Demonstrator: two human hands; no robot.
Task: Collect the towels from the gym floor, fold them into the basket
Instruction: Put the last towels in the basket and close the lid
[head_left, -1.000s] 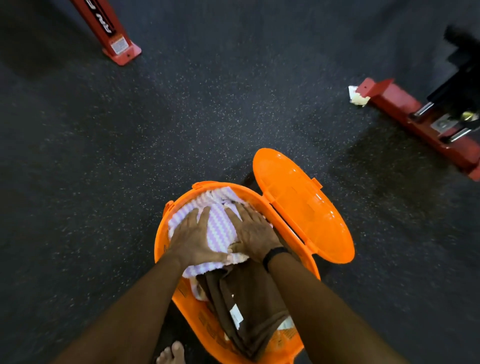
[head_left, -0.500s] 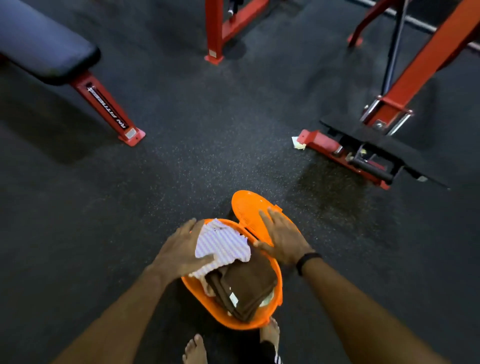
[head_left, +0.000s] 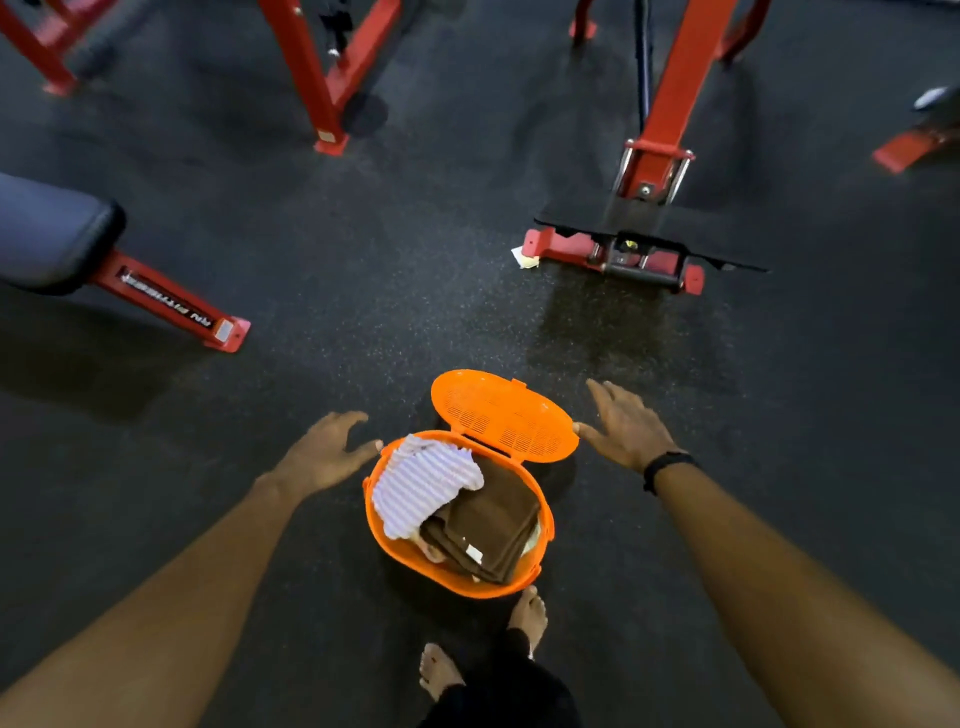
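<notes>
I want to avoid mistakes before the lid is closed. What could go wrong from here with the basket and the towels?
1. The striped towel bulges above the basket rim near the hinge, so the lid may not shut flat or may pinch it.
2. The bare feet stand right beside the basket; a step could tip it.
3. A pale scrap by the red machine base might be left behind.

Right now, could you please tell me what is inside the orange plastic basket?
Inside the orange plastic basket: a white-and-lilac striped towel beside a folded brown towel. Pale fabric peeks beneath; anything deeper is covered.
</notes>
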